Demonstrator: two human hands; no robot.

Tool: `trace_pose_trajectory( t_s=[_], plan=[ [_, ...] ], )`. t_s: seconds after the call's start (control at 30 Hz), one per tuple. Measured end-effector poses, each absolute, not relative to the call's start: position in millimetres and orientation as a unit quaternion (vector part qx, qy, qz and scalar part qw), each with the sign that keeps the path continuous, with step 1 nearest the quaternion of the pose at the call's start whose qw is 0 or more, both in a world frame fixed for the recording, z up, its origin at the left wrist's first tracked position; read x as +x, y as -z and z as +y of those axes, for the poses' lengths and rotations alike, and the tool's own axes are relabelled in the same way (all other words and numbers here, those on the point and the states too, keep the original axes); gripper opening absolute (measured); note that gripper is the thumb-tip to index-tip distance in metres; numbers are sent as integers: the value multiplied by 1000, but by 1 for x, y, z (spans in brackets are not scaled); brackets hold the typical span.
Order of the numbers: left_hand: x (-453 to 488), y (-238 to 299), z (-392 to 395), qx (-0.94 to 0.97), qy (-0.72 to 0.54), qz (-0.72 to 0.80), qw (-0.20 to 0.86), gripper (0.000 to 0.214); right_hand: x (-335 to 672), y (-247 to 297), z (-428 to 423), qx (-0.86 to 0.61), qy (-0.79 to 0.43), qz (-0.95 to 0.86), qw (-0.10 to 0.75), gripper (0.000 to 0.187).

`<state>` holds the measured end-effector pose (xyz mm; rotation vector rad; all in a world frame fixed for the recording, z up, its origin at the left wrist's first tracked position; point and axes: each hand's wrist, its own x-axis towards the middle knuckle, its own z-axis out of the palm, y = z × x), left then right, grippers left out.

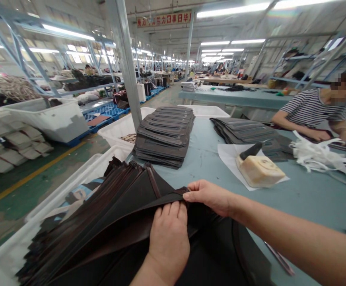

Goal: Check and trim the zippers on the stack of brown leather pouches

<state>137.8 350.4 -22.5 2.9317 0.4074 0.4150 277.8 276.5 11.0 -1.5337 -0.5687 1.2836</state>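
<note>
A large dark brown-black leather-like panel (116,234) lies across the front of the table, with its upper edge lifted and folded over. My right hand (210,196) pinches that edge at a corner between thumb and fingers. Just below it, my left hand (170,234) has its fingers closed together over the same panel, fingertips tucked behind the raised edge and hidden. To the left, many similar panels are layered in a thick stack (98,202), their edges fanned out. A darker part of the material (220,246) spreads beneath my right forearm.
Stacked grey pieces (164,135) and another pile (250,135) lie farther back on the blue-green table (203,159). A yellowish block (259,171) with a black-handled tool sits on white paper. White straps (322,153) lie right, near a co-worker in stripes (313,107). White bins (113,133) line the left.
</note>
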Motion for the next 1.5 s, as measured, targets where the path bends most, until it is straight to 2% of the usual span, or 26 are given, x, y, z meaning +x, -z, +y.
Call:
trace_pose_trajectory(
  t_s=[0.1,0.17,0.27,0.4,0.57,0.7,0.83,0.93,1.03,1.2,1.33,1.4,1.5],
  plan=[
    [139,24,349,976,-149,139,78,40,277,-7,276,-638,-515,-293,491,16],
    [137,21,345,973,-164,139,83,34,275,-2,278,-670,-462,-327,480,13],
    [134,5,348,964,-201,132,111,27,273,3,281,-728,-369,-338,469,20],
    [136,-23,395,942,-215,218,135,23,273,7,282,-728,-371,-343,463,28],
    [149,-15,467,940,-28,337,42,19,266,7,279,-731,-363,-356,454,36],
    [152,15,474,928,24,370,36,24,277,-1,292,-726,-368,-363,454,45],
    [149,30,467,911,24,411,35,32,318,0,338,-770,-329,-304,454,30],
    [149,33,472,896,22,440,47,40,341,15,382,-751,-365,-326,443,15],
    [150,33,477,886,21,459,60,45,345,35,418,-733,-402,-353,421,8],
    [151,32,471,880,-12,472,46,40,339,53,446,-717,-424,-400,384,5],
    [152,32,468,868,-49,492,46,23,340,50,444,-724,-391,-429,373,7],
    [151,35,470,879,-78,467,51,14,339,49,439,-726,-374,-442,372,10],
    [149,39,472,906,-101,404,78,14,337,47,432,-724,-351,-466,368,12]
  ],
)
